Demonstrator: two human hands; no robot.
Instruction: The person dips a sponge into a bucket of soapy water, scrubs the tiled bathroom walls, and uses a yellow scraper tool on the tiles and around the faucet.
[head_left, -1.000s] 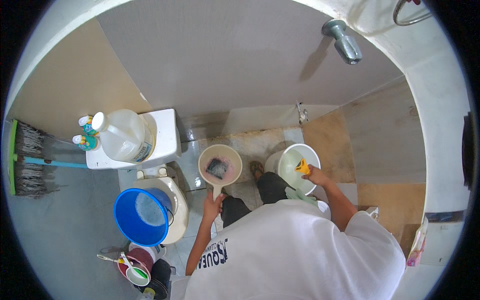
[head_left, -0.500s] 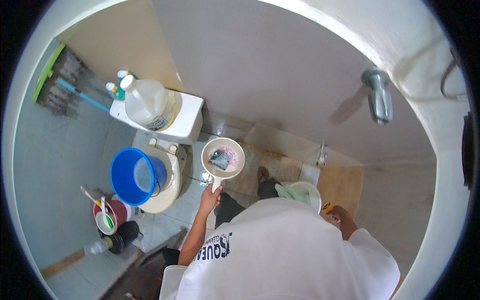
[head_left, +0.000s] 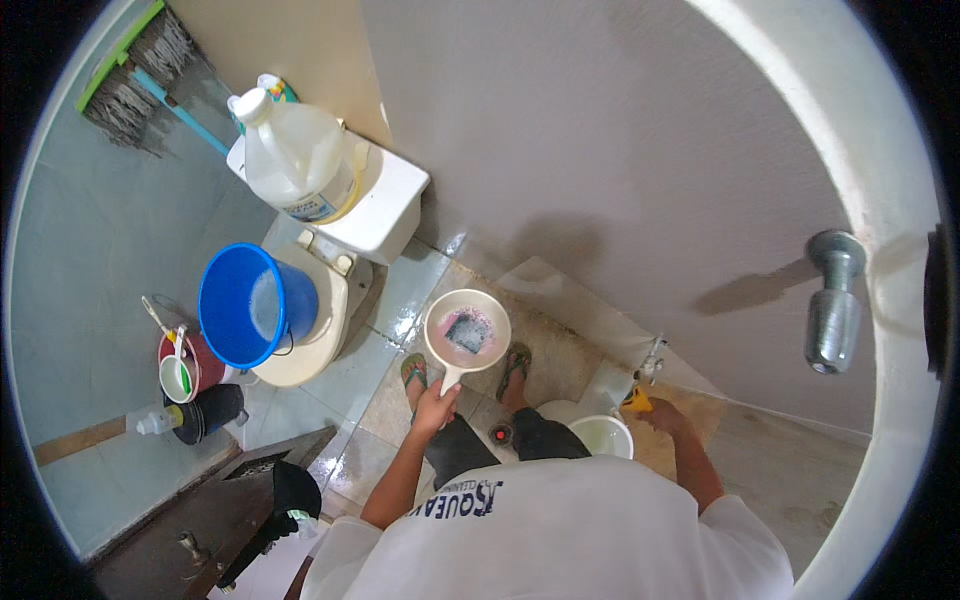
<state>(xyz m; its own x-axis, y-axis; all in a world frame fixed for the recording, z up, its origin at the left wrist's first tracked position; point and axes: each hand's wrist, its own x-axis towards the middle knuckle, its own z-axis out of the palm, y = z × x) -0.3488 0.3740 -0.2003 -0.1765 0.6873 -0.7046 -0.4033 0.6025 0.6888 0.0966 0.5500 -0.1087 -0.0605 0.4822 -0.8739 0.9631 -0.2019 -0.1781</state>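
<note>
My left hand (head_left: 434, 408) is closed round the handle of a cream-coloured dipper (head_left: 453, 378), held out over the floor between my feet. In its bowl lies a dark grey, square sponge-like pad (head_left: 467, 331), with pinkish suds around it. On the other side my right hand (head_left: 665, 415) grips a small yellow-orange object (head_left: 635, 400), whose kind I cannot make out. That hand is beside the low wall tap (head_left: 652, 360). A white bucket (head_left: 629, 440) with pale greenish contents stands just left of it.
A blue bucket (head_left: 213, 345) rests on the toilet (head_left: 338, 325). A large translucent jug (head_left: 300, 150) stands on the cistern (head_left: 385, 240). Left are a red bucket (head_left: 204, 368) and a dark container (head_left: 215, 412). A metal fixture (head_left: 835, 300) juts from the right wall. Some tiles look wet.
The view has shifted, and both my sandalled feet now show. My right hand with the yellow-orange object is now near the low tap. The dipper stays in my left hand.
</note>
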